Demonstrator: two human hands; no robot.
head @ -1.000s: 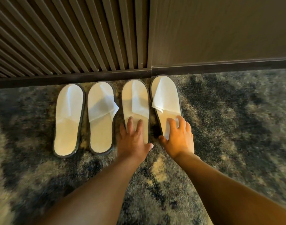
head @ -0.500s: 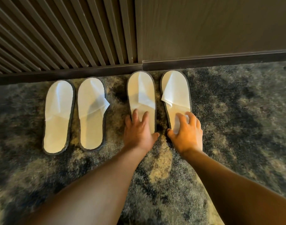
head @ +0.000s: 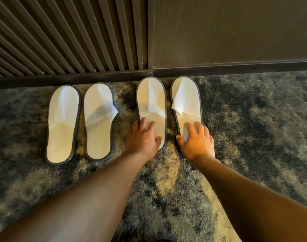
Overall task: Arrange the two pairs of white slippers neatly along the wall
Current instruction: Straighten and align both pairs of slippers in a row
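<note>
Both hands lie flat with fingers spread: my left hand (head: 142, 138) presses one slipper (head: 151, 100), my right hand (head: 197, 142) its partner (head: 186, 96), toes at the baseboard (head: 236, 69); the other pair (head: 81, 119) lies apart, left.

We look down on a mottled grey, black and beige carpet (head: 245, 119) meeting a dark brown skirting board (head: 236, 68); above the board, ribbed dark wooden slats (head: 62, 35) stand left of a smooth brown wood panel (head: 227, 28), warmly lit
</note>
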